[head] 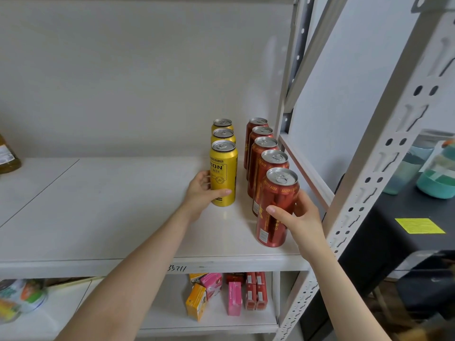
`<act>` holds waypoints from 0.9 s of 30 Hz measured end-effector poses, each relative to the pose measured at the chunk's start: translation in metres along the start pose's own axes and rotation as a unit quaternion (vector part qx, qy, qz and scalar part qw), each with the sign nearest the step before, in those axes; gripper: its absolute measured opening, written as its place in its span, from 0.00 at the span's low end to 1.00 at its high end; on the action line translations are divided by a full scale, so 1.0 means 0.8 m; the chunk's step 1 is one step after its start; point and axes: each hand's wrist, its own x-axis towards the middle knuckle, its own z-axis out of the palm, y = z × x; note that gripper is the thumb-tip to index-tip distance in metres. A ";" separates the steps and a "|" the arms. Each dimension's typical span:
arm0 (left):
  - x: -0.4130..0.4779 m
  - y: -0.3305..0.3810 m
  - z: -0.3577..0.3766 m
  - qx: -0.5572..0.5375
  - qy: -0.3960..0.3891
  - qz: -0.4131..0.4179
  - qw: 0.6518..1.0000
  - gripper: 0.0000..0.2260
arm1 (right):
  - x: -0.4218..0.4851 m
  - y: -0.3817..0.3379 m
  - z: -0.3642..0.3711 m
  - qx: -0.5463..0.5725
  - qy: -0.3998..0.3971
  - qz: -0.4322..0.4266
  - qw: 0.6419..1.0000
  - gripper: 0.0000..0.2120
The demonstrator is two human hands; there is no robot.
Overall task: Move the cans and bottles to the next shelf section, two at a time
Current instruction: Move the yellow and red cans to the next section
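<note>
White shelf (pixel 123 205) held a yellow can row (pixel 222 135) and a red can row (pixel 264 146) by its rear upright (pixel 293 70).
Left hand (pixel 199 193) curled round the front yellow can (pixel 225 168), farther from that upright; right hand (pixel 300 217) curled round the front red can (pixel 278 193), closer to it.

We face a plain white wall (pixel 123 70) behind a white shelf (pixel 98 205). At two o'clock stands a perforated grey upright (pixel 364 193); at three o'clock, a dark counter (pixel 384 230) carries a yellow note (pixel 419 225). The light is even.
</note>
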 end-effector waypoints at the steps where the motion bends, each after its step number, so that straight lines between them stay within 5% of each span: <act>1: 0.002 0.000 0.000 -0.001 0.001 -0.001 1.000 0.33 | 0.000 0.000 0.001 0.000 0.000 0.000 1.000 0.23; 14: 0.011 -0.002 -0.002 0.000 -0.016 0.007 1.000 0.31 | 0.002 0.000 0.002 -0.011 0.004 -0.007 1.000 0.28; 27: 0.002 -0.004 -0.008 0.029 -0.032 0.004 0.999 0.29 | 0.000 0.001 0.004 -0.034 0.035 0.000 0.999 0.20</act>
